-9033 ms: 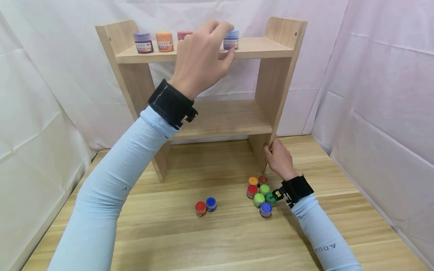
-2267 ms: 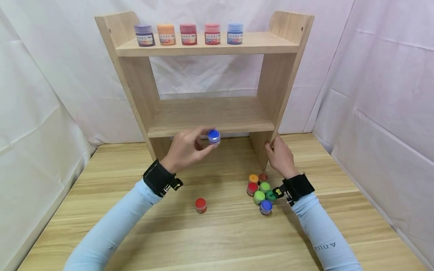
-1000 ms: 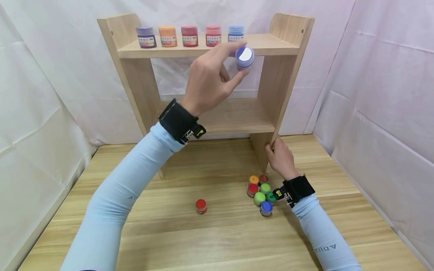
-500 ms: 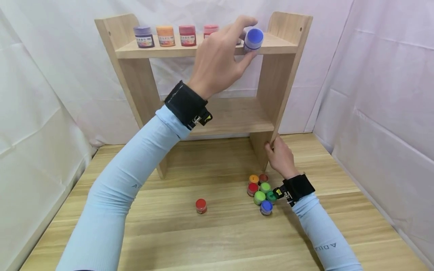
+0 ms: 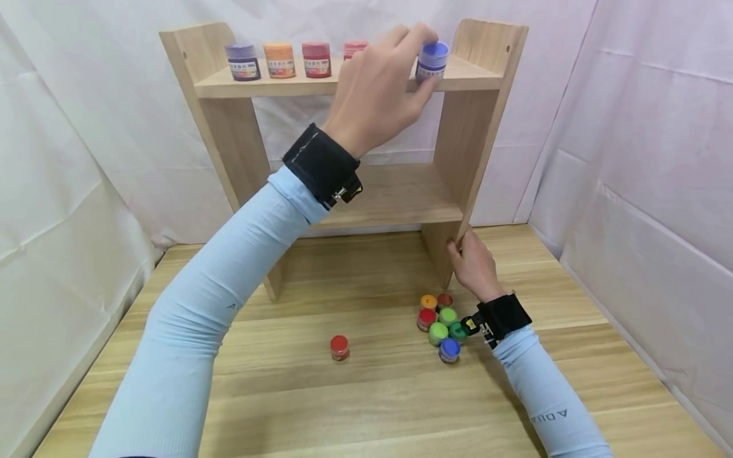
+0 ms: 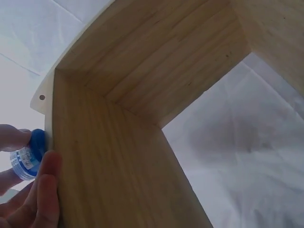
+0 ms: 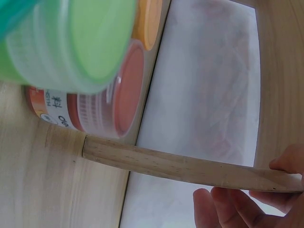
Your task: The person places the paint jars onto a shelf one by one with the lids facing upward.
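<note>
Pinched the blue jar (image 5: 432, 60) between thumb and fingers of the left hand (image 5: 380, 92) at the front edge of the top shelf (image 5: 472, 77), with contact between base and wood impossible to tell. Could have tipped it off that edge by letting go too early, or knocked the half-hidden pink-lidded jar (image 5: 355, 49) with the knuckles when withdrawing. Gripped the side panel (image 5: 460, 149) low down with the right hand (image 5: 476, 267), so perhaps risked a wobble from slackening, or a bump of the wristband (image 5: 505, 316) into the jar cluster (image 5: 438, 333).

Light-blue sleeves (image 5: 183, 305) with dark lettering (image 5: 550, 416) meet black wristbands (image 5: 322, 164).
</note>
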`<state>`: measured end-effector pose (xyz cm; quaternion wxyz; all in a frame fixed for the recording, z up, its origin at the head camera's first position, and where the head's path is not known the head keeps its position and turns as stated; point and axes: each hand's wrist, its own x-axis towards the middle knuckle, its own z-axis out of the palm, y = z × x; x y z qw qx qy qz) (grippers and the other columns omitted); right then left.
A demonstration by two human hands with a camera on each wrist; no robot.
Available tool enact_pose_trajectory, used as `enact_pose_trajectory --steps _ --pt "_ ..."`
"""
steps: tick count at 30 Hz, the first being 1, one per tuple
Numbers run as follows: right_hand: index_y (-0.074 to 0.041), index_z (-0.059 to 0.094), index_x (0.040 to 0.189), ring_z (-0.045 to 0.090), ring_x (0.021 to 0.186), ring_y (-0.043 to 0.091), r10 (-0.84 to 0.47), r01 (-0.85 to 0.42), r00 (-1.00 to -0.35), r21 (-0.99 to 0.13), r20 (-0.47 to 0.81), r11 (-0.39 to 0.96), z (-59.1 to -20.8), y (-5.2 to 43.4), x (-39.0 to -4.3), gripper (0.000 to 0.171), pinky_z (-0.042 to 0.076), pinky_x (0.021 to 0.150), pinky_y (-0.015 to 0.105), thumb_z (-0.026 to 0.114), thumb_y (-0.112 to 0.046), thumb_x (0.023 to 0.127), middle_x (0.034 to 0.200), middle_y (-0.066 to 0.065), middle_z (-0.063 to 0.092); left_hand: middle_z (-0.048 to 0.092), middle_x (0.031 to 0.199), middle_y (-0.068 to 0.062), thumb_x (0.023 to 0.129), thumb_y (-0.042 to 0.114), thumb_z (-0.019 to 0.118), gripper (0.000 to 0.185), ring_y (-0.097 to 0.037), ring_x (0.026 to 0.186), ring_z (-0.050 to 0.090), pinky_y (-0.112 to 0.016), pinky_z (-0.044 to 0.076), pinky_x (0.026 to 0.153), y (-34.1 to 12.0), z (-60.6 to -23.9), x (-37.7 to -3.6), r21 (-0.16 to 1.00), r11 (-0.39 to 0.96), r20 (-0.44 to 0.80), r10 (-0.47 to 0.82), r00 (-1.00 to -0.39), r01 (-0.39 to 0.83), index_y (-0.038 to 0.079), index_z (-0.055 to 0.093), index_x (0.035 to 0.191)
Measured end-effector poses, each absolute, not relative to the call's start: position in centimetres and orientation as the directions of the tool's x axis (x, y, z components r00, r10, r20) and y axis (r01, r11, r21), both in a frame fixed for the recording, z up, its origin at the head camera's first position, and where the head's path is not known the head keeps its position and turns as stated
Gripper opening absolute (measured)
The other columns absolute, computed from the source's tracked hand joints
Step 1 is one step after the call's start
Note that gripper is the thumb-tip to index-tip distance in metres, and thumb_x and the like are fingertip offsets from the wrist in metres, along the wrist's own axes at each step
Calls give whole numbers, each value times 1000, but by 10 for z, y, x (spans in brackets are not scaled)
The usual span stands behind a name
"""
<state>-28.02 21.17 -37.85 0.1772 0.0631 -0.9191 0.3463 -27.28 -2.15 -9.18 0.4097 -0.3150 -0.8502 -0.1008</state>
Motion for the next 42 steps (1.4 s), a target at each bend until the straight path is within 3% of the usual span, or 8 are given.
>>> enact_pose_trajectory --steps 5,12,14,19,22,42 --pt "-1 33 156 65 119 50 0 -243 -930 -617 367 749 -379 212 -279 55 58 83 62 42 -26 108 148 30 52 57 140 -3 106 38 50 47 -20 97 68 -25 45 71 -16 -87 -272 -99 801 736 458 -498 591 13 58 145" --pt "-1 34 156 66 119 49 7 -241 -929 -619 370 748 -377 212 -281 55 58 83 62 43 -25 107 147 29 53 65 123 -3 107 37 46 39 -20 87 60 -25 33 65 -14 -84 -273 -114 798 740 466 -486 592 18 56 140" --pt "-1 35 155 66 119 48 6 -237 -931 -617 366 750 -377 211 -281 55 58 83 62 43 -26 107 147 29 53 66 124 -4 107 36 48 38 -20 91 63 -25 34 66 -15 -84 -273 -106 801 741 459 -490 589 17 58 138" --pt "0 36 154 67 117 48 5 -233 -930 -599 368 766 -376 211 -281 54 58 82 61 42 -26 107 144 29 55 63 133 -4 105 36 52 42 -20 112 66 -27 52 81 -16 -82 -274 -99 813 721 457 -522 574 16 58 142" --pt "0 39 152 68 115 47 7 -236 -925 -587 381 775 -375 211 -280 52 58 79 61 42 -26 107 142 29 57 61 138 -3 104 36 53 47 -18 117 65 -29 55 89 -15 -81 -275 -112 814 705 469 -532 569 16 57 146" --pt "1 37 153 67 116 48 10 -226 -931 -599 364 768 -374 211 -278 53 58 78 60 42 -25 108 142 30 55 55 148 -6 104 40 48 58 -25 99 70 -33 50 75 -6 -82 -273 -223 845 645 502 -576 487 18 44 158"
